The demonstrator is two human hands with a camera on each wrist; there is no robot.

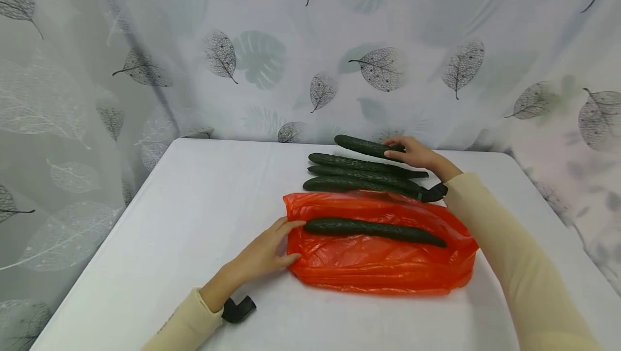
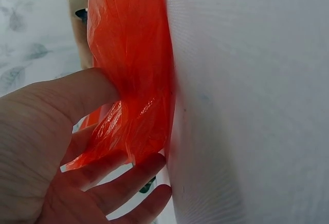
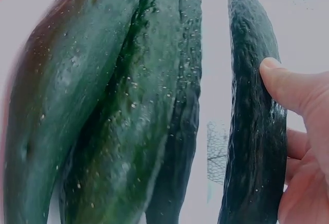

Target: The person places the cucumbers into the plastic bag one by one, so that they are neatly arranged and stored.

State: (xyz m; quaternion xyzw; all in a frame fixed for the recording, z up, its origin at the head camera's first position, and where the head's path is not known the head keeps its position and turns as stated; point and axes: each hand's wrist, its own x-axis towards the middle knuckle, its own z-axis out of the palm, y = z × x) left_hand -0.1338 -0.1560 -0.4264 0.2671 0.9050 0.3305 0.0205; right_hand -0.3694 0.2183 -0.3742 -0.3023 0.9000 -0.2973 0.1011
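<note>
At the back of the table my right hand (image 1: 412, 152) grips a dark green cucumber (image 1: 361, 146) near its right end. In the right wrist view its thumb (image 3: 288, 82) lies along that cucumber, with fingers behind it. My left hand (image 1: 264, 248) touches the left end of a red plastic bag (image 1: 378, 275), its fingers spread and relaxed. One fingertip is by the tip of a cucumber (image 1: 373, 229) lying on the bag. Close up, the left thumb (image 2: 97, 93) rests against the crinkled red plastic. Whether the bag holds anything cannot be made out.
Behind the bag, three cucumbers (image 1: 359, 173) lie side by side on the white table (image 1: 218, 189). A leaf-patterned curtain (image 1: 271, 43) hangs along the table's back edge. Both wrists wear black straps, the left one's black piece (image 1: 239, 309) showing below the sleeve.
</note>
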